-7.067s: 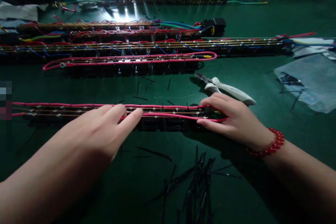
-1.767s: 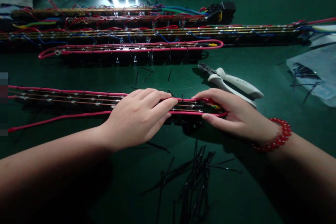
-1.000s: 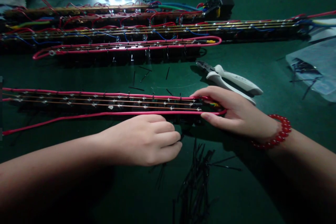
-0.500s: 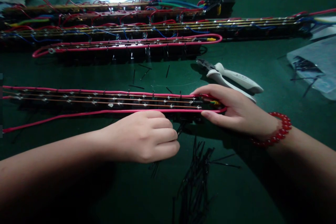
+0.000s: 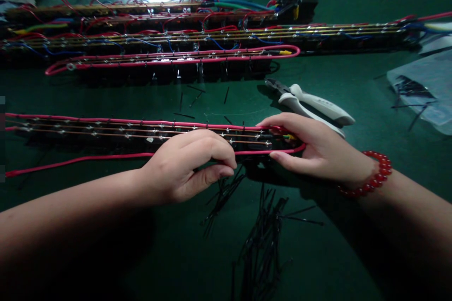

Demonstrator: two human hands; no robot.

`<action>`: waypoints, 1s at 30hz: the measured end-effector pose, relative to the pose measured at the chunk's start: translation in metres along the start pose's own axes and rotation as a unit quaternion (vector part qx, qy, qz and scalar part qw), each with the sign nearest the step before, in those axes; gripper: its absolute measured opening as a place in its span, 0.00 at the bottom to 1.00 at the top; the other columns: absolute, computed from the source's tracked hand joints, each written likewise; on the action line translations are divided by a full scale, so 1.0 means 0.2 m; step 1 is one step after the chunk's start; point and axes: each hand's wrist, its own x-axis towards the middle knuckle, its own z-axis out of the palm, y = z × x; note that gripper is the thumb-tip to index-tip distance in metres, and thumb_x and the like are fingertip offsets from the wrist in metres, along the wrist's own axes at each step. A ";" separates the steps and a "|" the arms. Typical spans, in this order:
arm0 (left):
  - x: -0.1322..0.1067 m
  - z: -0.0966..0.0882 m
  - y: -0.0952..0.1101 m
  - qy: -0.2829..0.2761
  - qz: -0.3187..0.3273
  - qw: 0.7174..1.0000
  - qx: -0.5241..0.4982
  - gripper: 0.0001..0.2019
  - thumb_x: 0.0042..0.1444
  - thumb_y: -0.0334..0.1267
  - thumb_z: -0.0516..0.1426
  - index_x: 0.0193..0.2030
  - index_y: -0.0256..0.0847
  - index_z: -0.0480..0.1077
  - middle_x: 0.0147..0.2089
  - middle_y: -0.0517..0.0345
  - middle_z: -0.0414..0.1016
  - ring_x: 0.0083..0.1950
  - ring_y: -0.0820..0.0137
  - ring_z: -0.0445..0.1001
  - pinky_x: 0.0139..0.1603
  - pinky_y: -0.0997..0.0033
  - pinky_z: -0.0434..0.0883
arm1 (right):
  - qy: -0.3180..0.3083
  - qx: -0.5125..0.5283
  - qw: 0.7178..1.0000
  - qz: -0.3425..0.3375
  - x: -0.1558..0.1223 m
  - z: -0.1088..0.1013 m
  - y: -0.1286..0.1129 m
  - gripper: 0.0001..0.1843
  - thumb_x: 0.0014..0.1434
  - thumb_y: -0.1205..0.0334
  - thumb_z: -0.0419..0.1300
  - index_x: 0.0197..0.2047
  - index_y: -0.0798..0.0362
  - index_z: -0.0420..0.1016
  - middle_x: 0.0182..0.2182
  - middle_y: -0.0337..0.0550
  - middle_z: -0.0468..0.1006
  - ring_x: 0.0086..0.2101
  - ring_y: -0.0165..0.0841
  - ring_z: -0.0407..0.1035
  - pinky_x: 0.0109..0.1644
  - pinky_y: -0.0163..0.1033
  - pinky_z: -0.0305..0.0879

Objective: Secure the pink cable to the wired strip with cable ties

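Observation:
A long black strip (image 5: 106,137) with copper bars and a red wire (image 5: 70,161) looped round it lies across the green table in front of me. My left hand (image 5: 187,167) is curled just before the strip's middle, pinching a small bunch of black cable ties (image 5: 221,195) lifted off the table. My right hand (image 5: 314,150), with a red bead bracelet (image 5: 372,183) on the wrist, grips the strip's right end, thumb under the wire's bend and fingers on top.
White-handled cutters (image 5: 310,106) lie just behind my right hand. A loose pile of black cable ties (image 5: 263,240) lies near the front edge. Several wired strips (image 5: 176,59) lie in rows farther back. A clear plastic bag (image 5: 423,89) sits at the right.
My left hand left the strip, came down on the cable ties in a fist, and now lifts a few toward the strip. My right hand stayed on the strip's end.

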 end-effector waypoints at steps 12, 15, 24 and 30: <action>0.02 0.02 0.02 0.002 0.039 0.999 -0.029 0.04 0.69 0.33 0.55 0.43 0.39 0.71 0.40 0.54 0.81 0.43 0.74 0.79 0.46 0.77 0.76 | 0.138 -0.089 0.980 -0.109 -0.01 0.08 -0.30 0.07 0.62 0.62 0.66 0.44 0.50 0.76 0.37 0.45 0.80 0.38 0.36 0.72 0.43 0.43 0.72; 0.01 0.03 0.02 0.000 0.054 0.998 -0.013 0.04 0.69 0.34 0.54 0.45 0.40 0.70 0.42 0.55 0.81 0.44 0.74 0.80 0.46 0.74 0.75 | 0.124 -0.064 0.984 -0.109 -0.01 0.09 -0.30 0.05 0.63 0.68 0.62 0.41 0.49 0.77 0.33 0.42 0.80 0.35 0.34 0.71 0.40 0.43 0.71; -0.03 0.03 0.01 -0.055 0.036 0.945 0.322 0.09 0.67 0.41 0.57 0.48 0.40 0.70 0.57 0.46 0.76 0.58 0.58 0.73 0.60 0.52 0.68 | 0.142 -0.047 0.985 -0.086 -0.02 0.10 -0.23 0.06 0.64 0.68 0.62 0.43 0.49 0.74 0.35 0.40 0.82 0.35 0.35 0.74 0.41 0.44 0.71; -0.02 0.03 0.01 -0.099 0.018 0.937 0.334 0.08 0.66 0.39 0.55 0.47 0.40 0.72 0.61 0.46 0.72 0.61 0.55 0.71 0.61 0.50 0.68 | 0.156 -0.026 0.987 -0.033 -0.02 0.11 -0.24 0.03 0.65 0.65 0.60 0.42 0.47 0.72 0.33 0.41 0.79 0.32 0.36 0.73 0.37 0.43 0.71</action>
